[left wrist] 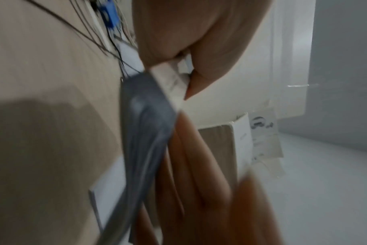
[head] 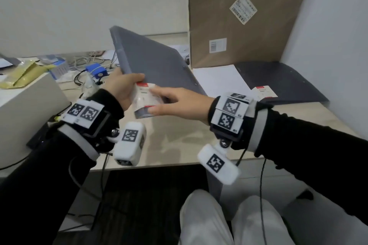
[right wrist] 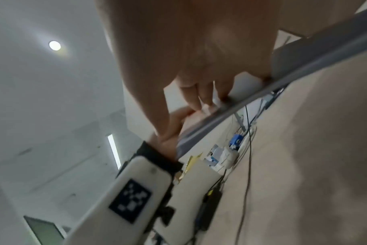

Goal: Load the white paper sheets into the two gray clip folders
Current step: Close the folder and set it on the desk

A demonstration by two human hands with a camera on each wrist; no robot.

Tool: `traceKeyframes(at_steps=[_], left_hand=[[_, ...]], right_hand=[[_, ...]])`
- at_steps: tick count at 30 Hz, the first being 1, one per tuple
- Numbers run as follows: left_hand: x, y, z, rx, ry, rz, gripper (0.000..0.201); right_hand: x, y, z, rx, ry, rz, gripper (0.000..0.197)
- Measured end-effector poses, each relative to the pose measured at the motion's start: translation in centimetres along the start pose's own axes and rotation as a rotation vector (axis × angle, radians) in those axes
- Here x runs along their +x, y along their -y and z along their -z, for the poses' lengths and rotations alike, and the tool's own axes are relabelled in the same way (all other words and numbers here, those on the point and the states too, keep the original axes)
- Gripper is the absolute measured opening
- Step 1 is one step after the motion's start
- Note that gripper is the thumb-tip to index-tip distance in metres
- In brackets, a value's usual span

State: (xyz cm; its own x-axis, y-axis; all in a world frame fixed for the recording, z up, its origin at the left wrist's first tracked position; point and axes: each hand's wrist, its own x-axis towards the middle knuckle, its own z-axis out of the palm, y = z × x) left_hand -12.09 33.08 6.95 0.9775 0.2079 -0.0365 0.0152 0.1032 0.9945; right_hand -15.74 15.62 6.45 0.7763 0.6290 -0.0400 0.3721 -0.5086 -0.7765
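Above desk [head: 175, 141], tilted gray folder [head: 157, 61]

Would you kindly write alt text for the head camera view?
Both hands, left hand and right hand, hold a tilted gray folder by its labelled corner above a desk; a second folder and white paper lie before a cardboard box.

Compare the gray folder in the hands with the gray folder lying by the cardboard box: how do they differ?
The held folder is lifted and tilted above the desk, gripped by the left hand and touched by the right hand; the other folder lies flat on the desk, untouched. The held one looks lighter gray. Both carry a white-and-red label at the near corner.
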Motion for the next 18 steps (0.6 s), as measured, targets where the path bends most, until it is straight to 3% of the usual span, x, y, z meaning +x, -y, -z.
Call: traceKeyframes(at_steps=[4,6,8,10,14,18], left_hand=[[0.6,2.1,3.3,0.018,0.042,0.036,0.031],[1.1,3.2,4.8,0.009,0.055,0.047,0.032],[1.7,4.0,5.7,-0.006,0.078,0.065,0.029],[2.6,4.7,6.1,-0.017,0.1,0.095,0.027],[4.7,5.6,6.0,0.015,0.155,0.177,0.026],[6.2,7.2,6.6,0.124,0.236,0.281,0.035]], right_hand=[[0.5,-4.7,2.6,0.093,-0.256,-0.213,0.065],[1.0,-7.9,3.5,0.284,-0.207,-0.404,0.061],[1.8,-10.2,3.5,0.561,-0.113,-0.529,0.029],[2.8,-11.2,3.0,0.772,-0.13,-0.521,0.007],[5.2,-12.1,2.6,0.869,-0.297,-0.413,0.034],[7.9,-13.2,2.2,0.852,-0.398,-0.437,0.04]])
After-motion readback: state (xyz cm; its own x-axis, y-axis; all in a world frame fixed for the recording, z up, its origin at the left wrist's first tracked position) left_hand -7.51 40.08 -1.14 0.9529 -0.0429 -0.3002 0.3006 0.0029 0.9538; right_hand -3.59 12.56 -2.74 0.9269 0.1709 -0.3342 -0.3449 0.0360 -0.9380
